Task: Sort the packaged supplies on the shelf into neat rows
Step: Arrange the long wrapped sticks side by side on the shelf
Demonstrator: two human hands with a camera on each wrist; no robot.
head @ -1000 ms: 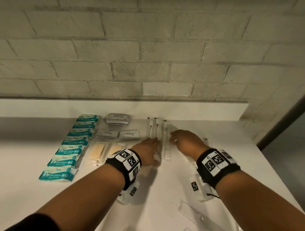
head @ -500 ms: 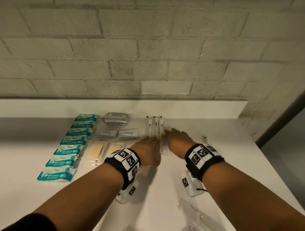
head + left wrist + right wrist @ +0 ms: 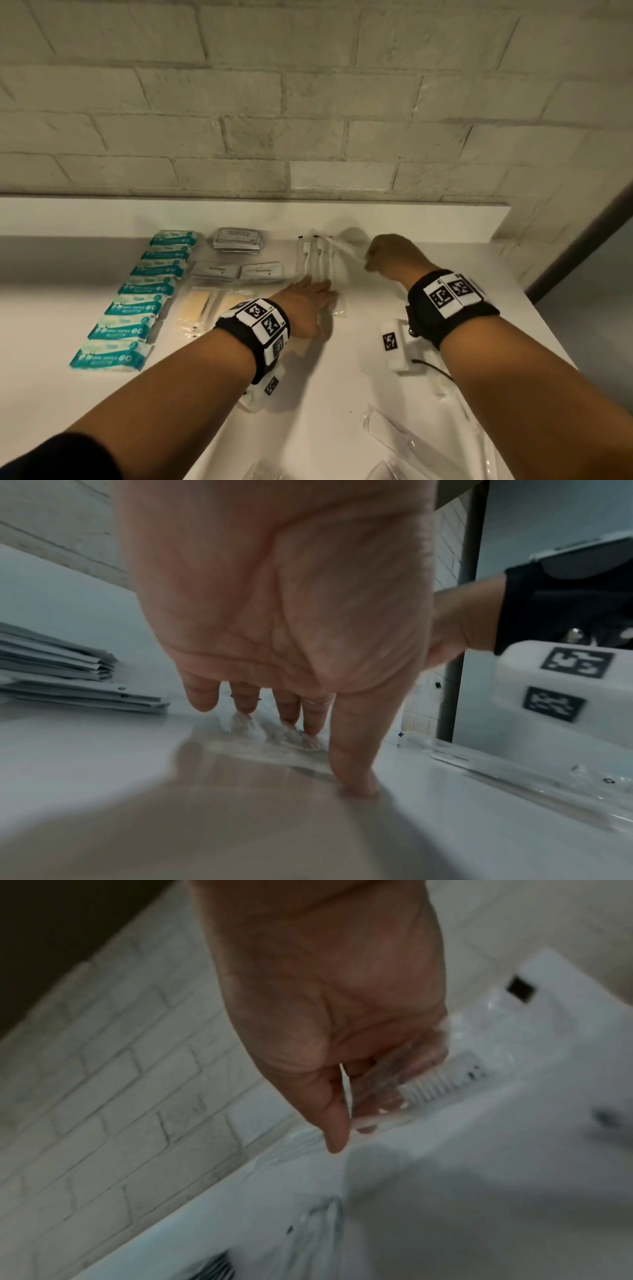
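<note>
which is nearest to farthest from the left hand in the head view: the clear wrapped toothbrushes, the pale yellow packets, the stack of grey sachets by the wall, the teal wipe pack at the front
1. Clear wrapped toothbrushes: under the left hand fingertips.
2. Pale yellow packets: just to its left.
3. Stack of grey sachets at the back and front teal wipe pack at far left: too close to call.

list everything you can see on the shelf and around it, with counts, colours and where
wet wipe packs: seven, teal and white, one column at far left
grey sachets: stack at back, two more in front
yellow packets: two, clear-wrapped, nearer than the sachets
wrapped toothbrushes: several, white in clear plastic, middle back
clear packages: loose, near right edge
shelf: white
brick wall: pale, behind
left hand: flat, pressing the toothbrush wrappers
right hand: grip on one wrapped toothbrush
</note>
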